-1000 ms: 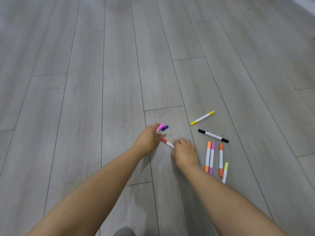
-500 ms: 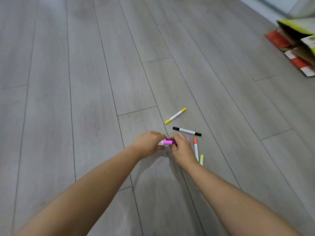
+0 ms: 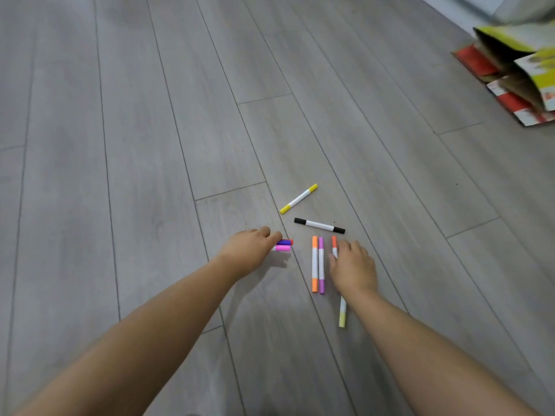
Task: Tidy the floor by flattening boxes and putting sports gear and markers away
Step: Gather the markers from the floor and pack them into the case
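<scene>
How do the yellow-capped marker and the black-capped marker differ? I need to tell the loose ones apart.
The yellow marker has yellow caps; the black marker has black ones. The yellow marker lies on a steep diagonal, its far end pointing up and right; the black marker lies nearly crosswise. The yellow one is farther from both hands, the black nearer. Both have white barrels and lie untouched on the floor.

even, soft light; faint shadows under forearms on floor [image 3: 150,145]; wide-angle bending at edges; slight blur top right.
</scene>
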Demonstrator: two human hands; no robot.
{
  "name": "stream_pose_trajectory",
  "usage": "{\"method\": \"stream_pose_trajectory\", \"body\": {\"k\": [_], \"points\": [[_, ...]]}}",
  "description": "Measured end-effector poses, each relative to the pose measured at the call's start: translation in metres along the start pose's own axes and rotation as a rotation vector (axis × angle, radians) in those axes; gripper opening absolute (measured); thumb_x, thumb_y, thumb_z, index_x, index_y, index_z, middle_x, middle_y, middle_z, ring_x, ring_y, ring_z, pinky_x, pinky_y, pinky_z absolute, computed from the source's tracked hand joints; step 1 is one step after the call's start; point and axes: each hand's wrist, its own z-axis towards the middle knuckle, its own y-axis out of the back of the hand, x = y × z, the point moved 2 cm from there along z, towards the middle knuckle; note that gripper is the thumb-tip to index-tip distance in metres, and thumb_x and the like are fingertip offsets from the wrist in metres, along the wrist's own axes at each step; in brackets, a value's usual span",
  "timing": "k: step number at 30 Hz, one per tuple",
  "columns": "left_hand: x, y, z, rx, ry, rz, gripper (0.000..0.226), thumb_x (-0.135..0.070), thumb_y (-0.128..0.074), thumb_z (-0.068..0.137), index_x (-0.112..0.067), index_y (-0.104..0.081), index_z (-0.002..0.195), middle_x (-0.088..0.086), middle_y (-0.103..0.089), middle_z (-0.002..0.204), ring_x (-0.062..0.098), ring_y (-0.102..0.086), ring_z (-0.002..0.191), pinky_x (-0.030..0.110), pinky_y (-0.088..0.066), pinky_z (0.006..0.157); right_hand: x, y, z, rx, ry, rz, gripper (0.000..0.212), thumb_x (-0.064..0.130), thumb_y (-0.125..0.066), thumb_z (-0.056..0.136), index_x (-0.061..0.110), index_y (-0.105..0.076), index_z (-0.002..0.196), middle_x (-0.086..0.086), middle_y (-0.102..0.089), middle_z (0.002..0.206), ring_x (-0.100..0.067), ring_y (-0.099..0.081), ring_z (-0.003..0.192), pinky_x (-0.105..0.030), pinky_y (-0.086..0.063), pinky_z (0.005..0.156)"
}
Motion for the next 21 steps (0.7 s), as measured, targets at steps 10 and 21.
{"method": "stream_pose_trajectory", "body": {"k": [10, 21], "points": [[-0.016, -0.002, 0.019, -0.052, -0.052, 0.094, 0.031, -0.02, -0.058, 0.095, -0.022, -0.049, 0.124, 0.005, -0.057, 0.106, 0.025, -0.057, 0.084, 0.036, -0.047, 0.071, 0.023, 0.017, 0.005, -0.046, -0.047, 0.055, 0.021, 0.026, -0.053, 0.088, 0.015, -0.062, 0.104, -0.007, -0.058, 0.104, -0.029, -0.057, 0.093, -0.037, -0.037, 0.08], [-0.038, -0.013, 0.044, -0.067, -0.237, 0.171, 0.036, -0.008, -0.074, 0.076, -0.018, -0.06, 0.107, 0.006, -0.054, 0.087, 0.026, -0.054, 0.061, 0.033, -0.043, 0.052, -0.045, 0.0, -0.052, 0.158, -0.211, 0.086, 0.033, 0.031, -0.053, 0.092, 0.008, -0.053, 0.116, -0.013, -0.054, 0.114, -0.03, -0.061, 0.097, -0.035, -0.046, 0.075]]}}
